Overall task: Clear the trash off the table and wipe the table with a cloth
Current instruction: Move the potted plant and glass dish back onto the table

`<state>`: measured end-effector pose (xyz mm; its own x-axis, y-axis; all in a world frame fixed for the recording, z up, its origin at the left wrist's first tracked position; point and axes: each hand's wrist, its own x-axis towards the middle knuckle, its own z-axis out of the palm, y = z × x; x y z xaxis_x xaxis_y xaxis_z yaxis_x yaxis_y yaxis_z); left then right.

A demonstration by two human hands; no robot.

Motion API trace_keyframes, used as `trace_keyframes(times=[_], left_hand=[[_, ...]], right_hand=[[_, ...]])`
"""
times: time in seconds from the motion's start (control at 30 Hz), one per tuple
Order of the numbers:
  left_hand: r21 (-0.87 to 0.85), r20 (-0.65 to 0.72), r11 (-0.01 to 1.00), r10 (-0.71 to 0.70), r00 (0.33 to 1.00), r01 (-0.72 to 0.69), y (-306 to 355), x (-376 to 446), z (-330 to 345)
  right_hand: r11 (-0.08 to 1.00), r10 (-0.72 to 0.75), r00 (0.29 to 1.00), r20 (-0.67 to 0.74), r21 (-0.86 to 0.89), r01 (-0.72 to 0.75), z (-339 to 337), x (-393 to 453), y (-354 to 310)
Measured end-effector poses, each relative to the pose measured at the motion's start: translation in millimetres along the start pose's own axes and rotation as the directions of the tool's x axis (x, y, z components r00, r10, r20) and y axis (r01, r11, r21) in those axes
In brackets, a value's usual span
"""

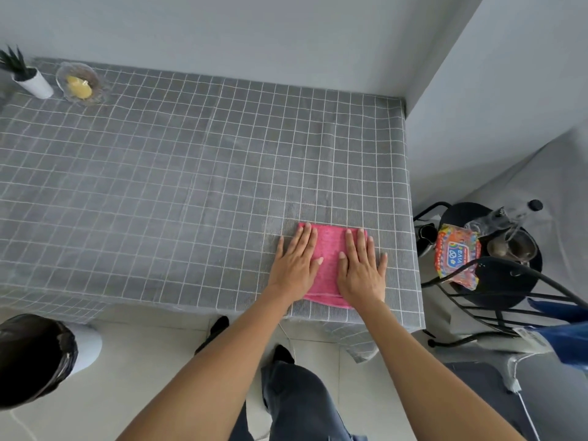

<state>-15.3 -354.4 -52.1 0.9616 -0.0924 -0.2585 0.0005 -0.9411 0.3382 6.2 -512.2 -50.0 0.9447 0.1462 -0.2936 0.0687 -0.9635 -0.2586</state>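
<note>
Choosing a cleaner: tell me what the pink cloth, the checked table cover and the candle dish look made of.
Pink cloth: likely microfibre, matte, nubbly.
Table cover: woven fabric, grey with white grid, creased.
Candle dish: clear glass probably, glinting see-through rim.

i see plain pale grey walls meeting in a corner at the right, evenly lit. floor is light tile. a grey tablecloth with a white grid hangs over the table edge. black metal stool stands just right of the table. far left: small potted plant beside a glass dish.
</note>
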Motion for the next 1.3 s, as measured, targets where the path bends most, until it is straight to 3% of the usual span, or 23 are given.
trace_keyframes(times=[0.23,0.47,0.97,1.3], left_hand=[[0.023,0.162,0.999,0.025,0.986,-0.029,-9.5,-0.1,-35.6],[0.047,0.148,0.997,-0.065,0.987,0.059,-74.3,-24.3,-91.6],[0.161,0.047,0.92,-0.369,0.928,0.357,-330.1,-155.7,-204.8],[0.179,0.007,0.873,-0.461,0.887,0.453,-425.2,-190.1,-237.0]], right_hand=[[0.995,0.028,0.985,0.171,-0.098,-0.011,-33.6,6.0,-13.8],[0.988,-0.019,0.991,0.131,-0.151,0.039,-58.3,-0.9,-59.7],[0.966,-0.188,0.971,0.145,-0.151,0.21,-16.1,-23.7,-327.6],[0.909,-0.332,0.919,0.213,-0.187,0.372,6.6,-4.8,-453.7]])
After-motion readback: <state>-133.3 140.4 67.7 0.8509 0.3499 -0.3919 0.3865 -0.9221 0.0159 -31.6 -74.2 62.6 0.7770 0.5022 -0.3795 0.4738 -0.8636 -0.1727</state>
